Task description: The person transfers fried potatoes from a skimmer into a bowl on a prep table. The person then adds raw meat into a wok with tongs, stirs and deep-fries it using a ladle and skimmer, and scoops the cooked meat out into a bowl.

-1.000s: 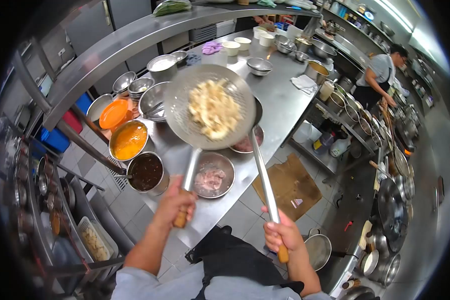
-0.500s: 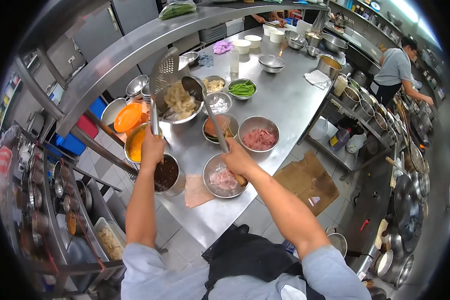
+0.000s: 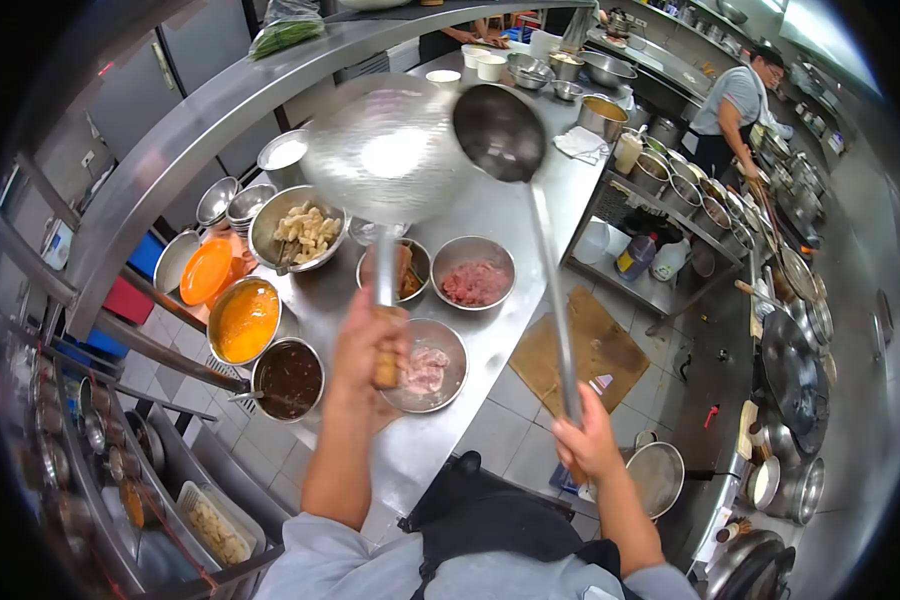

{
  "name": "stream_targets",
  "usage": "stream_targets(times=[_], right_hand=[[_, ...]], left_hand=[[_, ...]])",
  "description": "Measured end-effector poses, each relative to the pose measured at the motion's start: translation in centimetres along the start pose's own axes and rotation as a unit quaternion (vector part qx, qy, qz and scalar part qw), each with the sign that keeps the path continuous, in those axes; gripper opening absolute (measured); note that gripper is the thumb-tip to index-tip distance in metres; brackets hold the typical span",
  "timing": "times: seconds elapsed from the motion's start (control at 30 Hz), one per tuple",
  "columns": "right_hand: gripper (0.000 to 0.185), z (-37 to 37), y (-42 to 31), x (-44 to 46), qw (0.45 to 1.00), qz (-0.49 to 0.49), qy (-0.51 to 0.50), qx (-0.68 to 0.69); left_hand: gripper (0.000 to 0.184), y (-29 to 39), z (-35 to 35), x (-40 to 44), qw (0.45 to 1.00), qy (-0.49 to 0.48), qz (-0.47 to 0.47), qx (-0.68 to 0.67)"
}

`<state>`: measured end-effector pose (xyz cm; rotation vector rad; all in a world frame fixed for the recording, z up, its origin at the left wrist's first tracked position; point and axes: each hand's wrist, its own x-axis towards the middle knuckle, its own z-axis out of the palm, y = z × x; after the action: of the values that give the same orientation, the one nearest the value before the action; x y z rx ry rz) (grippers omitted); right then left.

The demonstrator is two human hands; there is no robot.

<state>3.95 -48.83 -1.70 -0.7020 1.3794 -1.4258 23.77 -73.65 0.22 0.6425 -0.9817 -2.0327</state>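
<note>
My left hand [image 3: 363, 345] is wrapped round the wooden handle of a perforated skimmer [image 3: 385, 150], whose broad head is raised and smeared by motion. In my right hand [image 3: 588, 440] is the long handle of a ladle [image 3: 498, 130]; its dark, round bowl is up beside the skimmer, with nothing visible in it. Below the tools, a steel bowl of pale chunks [image 3: 305, 225] stands to the left. Two bowls of raw pink meat, one farther [image 3: 475, 283] and one nearer [image 3: 428, 370], sit on the steel table. The skimmer partly hides other bowls.
A pot of orange liquid [image 3: 247, 318] and a pot of dark sauce [image 3: 288, 380] stand at the table's left edge, near an orange plate [image 3: 207, 268]. A co-worker [image 3: 732, 105] stands at the stove side, right. Cardboard [image 3: 580, 350] lies on the floor.
The skimmer and ladle have lifted away from the bowl of pale chunks and swung right, closer to the camera. My right hand has moved right and lower. The view has turned right.
</note>
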Motion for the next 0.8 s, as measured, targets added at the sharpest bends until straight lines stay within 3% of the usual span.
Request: stream_targets(times=[0.13,0.2,0.3,0.4,0.43,0.57,0.67,0.8], right_hand=[[0.059,-2.2,1.1,-9.6,0.991,-0.011,0.085,0.104],[0.063,-2.7,2.3,-13.8,0.973,-0.037,0.194,0.120],[0.062,-2.6,4.0,-20.2,0.936,-0.074,0.306,0.157],[0.061,-1.5,6.1,-27.2,0.882,-0.139,0.404,0.198],[0.062,-0.8,6.9,-29.9,0.857,-0.166,0.436,0.218],[0.063,3.2,9.7,-40.3,0.760,-0.191,0.590,0.194],[0.065,7.2,12.4,-47.0,0.656,-0.229,0.696,0.182],[0.064,9.2,15.3,-52.7,0.503,-0.226,0.812,0.192]], left_hand=[[0.079,-6.0,6.6,-1.5,0.961,-0.176,-0.201,-0.071],[0.080,-10.0,9.8,-2.4,0.931,-0.229,-0.278,-0.060],[0.079,-14.6,15.4,-5.3,0.851,-0.372,-0.369,-0.026],[0.076,-20.1,19.9,-10.5,0.764,-0.455,-0.457,0.005],[0.076,-21.6,21.7,-12.8,0.712,-0.505,-0.487,0.019],[0.071,-26.6,27.1,-23.2,0.619,-0.529,-0.571,0.104],[0.066,-30.0,29.6,-31.4,0.482,-0.619,-0.613,0.094],[0.065,-34.9,32.0,-42.7,0.385,-0.662,-0.629,0.130]])
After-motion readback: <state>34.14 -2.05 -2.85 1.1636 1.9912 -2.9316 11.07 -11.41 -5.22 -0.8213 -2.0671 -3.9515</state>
